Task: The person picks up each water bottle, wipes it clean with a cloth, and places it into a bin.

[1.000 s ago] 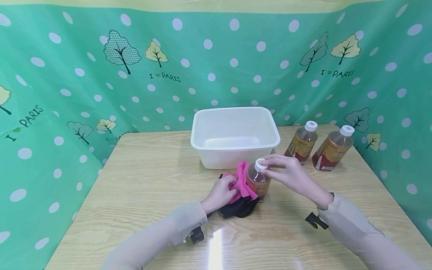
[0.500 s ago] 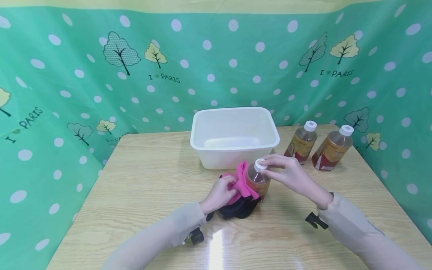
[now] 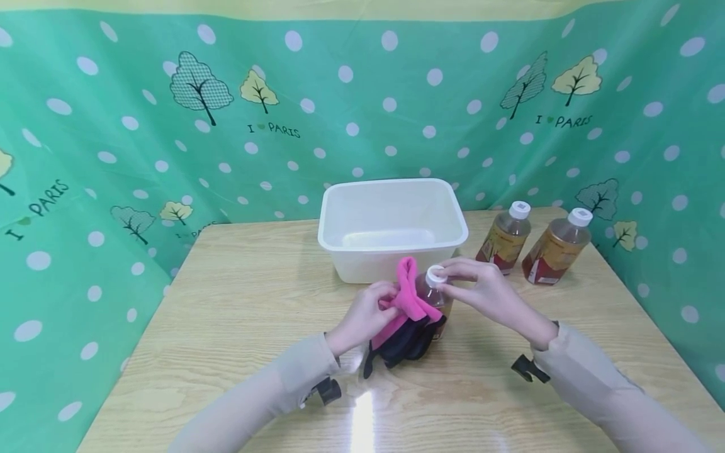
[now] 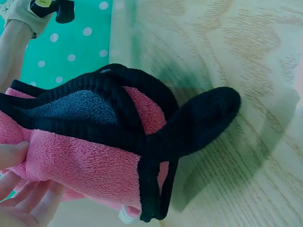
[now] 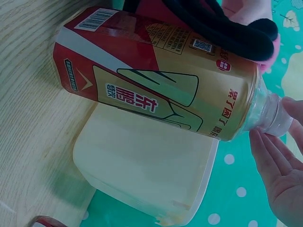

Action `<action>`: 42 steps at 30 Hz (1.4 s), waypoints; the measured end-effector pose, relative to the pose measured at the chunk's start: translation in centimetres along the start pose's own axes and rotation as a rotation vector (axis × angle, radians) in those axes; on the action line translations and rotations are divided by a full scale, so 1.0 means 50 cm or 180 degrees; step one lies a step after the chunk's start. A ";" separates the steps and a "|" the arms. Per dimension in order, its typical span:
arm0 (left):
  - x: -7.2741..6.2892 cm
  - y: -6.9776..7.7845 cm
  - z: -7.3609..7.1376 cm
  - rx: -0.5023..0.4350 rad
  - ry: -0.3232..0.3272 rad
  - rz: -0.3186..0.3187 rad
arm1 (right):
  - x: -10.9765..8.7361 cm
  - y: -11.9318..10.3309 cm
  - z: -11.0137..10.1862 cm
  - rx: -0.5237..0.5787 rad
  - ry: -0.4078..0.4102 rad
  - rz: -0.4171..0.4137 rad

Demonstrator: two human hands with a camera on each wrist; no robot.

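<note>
The left hand [image 3: 362, 316] pinches a pink-and-black cloth [image 3: 409, 303] beside a bottle [image 3: 439, 301] before the white tub [image 3: 362, 265], the right hand [image 3: 484, 287] pinching the cap [image 3: 435, 276], apparently steadying the bottle for the cloth, so the next move needs it upright.

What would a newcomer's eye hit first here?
Probably the bright pink-and-black cloth, mid-frame in the head view, pinched by the left hand. Right beside it, the right hand holds a bottle by its white cap. Behind them, the white tub stands out against the green polka-dot curtain.
</note>
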State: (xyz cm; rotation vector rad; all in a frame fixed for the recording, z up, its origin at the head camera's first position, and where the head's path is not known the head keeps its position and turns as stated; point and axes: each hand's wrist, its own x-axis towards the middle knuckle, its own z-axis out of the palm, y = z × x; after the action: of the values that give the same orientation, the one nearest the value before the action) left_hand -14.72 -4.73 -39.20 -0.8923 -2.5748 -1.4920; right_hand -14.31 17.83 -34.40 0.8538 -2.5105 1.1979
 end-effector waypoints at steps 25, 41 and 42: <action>-0.002 0.007 0.010 -0.0247 -0.0016 -0.0045 | 0.000 -0.004 -0.001 0.0049 -0.0040 0.0113; -0.012 -0.072 0.051 0.0329 -0.0248 -0.0314 | 0.000 -0.006 0.000 0.0061 0.0041 0.0033; -0.012 -0.075 0.053 0.0353 -0.0257 -0.0312 | -0.001 -0.006 0.000 0.0062 0.0038 0.0044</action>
State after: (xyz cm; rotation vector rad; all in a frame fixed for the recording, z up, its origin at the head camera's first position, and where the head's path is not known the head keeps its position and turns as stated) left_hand -15.39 -4.26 -43.76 -0.8421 -2.7656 -1.3454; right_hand -14.10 17.68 -34.23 0.8328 -2.5032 1.2299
